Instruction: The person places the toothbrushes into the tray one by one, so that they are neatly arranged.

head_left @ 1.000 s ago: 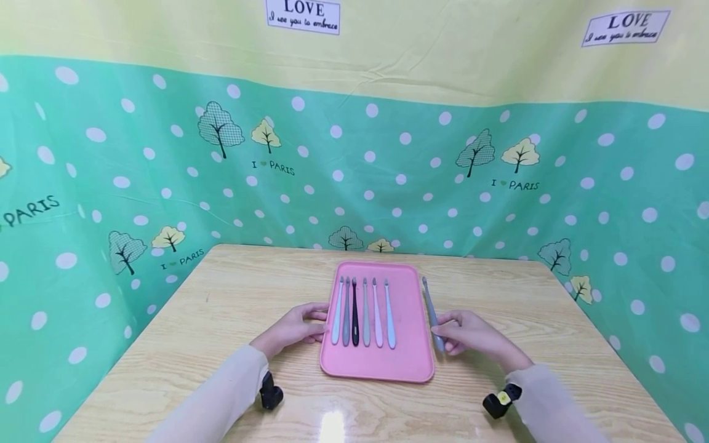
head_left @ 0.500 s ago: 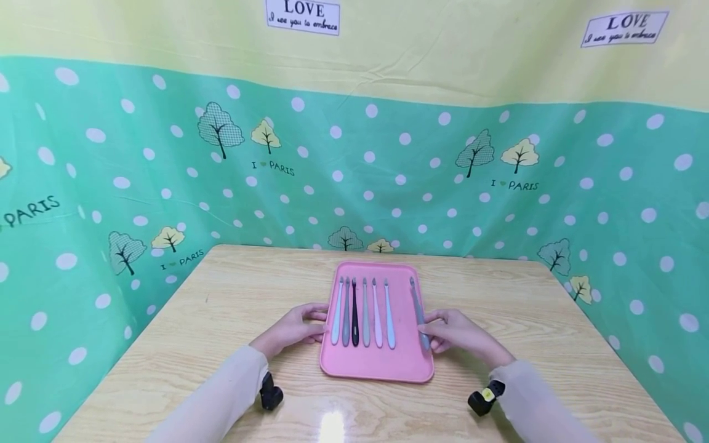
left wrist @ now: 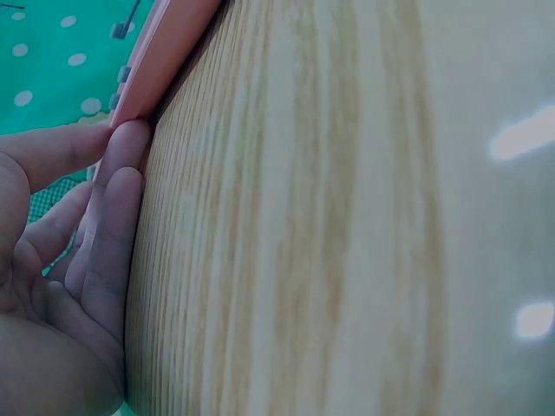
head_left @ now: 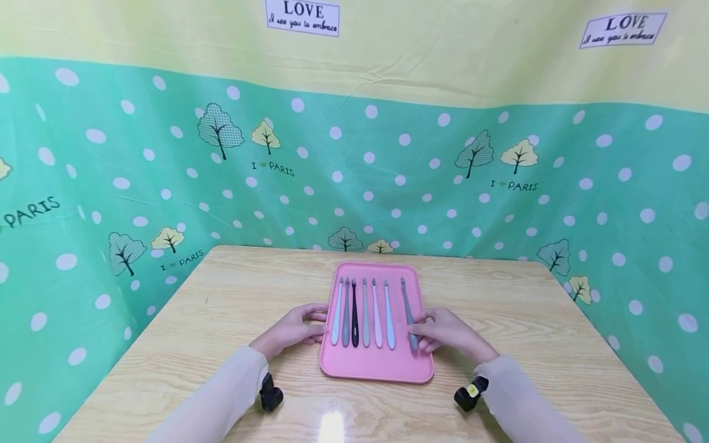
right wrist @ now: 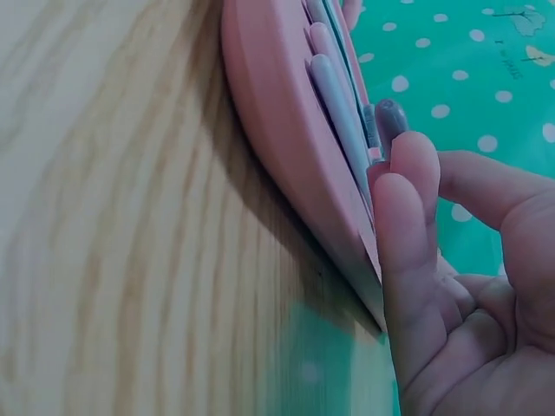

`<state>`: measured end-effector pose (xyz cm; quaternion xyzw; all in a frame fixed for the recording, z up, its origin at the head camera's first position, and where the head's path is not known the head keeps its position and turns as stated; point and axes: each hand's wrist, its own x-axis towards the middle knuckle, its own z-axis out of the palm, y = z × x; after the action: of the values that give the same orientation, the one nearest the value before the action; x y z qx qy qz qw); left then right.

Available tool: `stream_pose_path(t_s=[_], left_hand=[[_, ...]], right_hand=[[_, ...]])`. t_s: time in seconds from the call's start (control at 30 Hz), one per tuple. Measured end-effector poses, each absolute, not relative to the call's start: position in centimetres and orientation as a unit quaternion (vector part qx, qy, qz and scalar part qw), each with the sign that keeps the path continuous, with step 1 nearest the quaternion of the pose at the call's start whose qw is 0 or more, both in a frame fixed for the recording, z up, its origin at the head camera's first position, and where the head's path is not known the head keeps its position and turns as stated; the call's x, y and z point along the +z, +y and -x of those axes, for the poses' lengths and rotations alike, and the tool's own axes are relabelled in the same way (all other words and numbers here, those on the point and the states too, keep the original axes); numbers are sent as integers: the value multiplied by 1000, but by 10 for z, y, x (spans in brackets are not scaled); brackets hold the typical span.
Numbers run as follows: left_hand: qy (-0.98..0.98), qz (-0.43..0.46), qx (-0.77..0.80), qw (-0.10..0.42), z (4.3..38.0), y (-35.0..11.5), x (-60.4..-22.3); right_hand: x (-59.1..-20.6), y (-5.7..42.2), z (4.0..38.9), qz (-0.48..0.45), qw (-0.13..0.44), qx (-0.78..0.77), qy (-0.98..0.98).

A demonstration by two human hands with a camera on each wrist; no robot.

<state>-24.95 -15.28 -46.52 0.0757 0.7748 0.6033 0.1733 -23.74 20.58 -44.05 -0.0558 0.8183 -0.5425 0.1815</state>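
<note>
A pink tray [head_left: 376,367] lies on the table, bearing a row of slim toothbrushes, among them white, grey, black [head_left: 355,314], pink and light blue [head_left: 390,317] ones, heads pointing to the far side. My left hand [head_left: 299,324] holds the tray's left edge, thumb at the rim and fingers against its side, as the left wrist view also shows. Over the right part of the tray, my right hand [head_left: 445,332] pinches a grey-blue toothbrush [head_left: 407,301] near its handle end. In the right wrist view that handle end [right wrist: 391,119] sticks up past the fingertips.
The wooden table [head_left: 238,295] runs back to a green and yellow curtain [head_left: 310,178] with dots and trees. A black wrist camera [head_left: 270,392] sits on the left wrist, and another wrist camera [head_left: 471,394] on the right.
My right hand has carried the grey-blue toothbrush leftward, from beside the tray to over its right part, close to the light blue one. The left hand has stayed at the tray's edge.
</note>
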Motion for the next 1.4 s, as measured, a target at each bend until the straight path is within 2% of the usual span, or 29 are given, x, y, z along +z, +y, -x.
stream_pose_path(t_s=[0.67, 1.4], left_hand=[[771, -76, 608, 176, 250, -155, -467], [771, -82, 607, 176, 251, -155, -469]], right_hand=[[-451, 189, 246, 31, 157, -508, 846], [-453, 186, 248, 30, 167, -505, 846]])
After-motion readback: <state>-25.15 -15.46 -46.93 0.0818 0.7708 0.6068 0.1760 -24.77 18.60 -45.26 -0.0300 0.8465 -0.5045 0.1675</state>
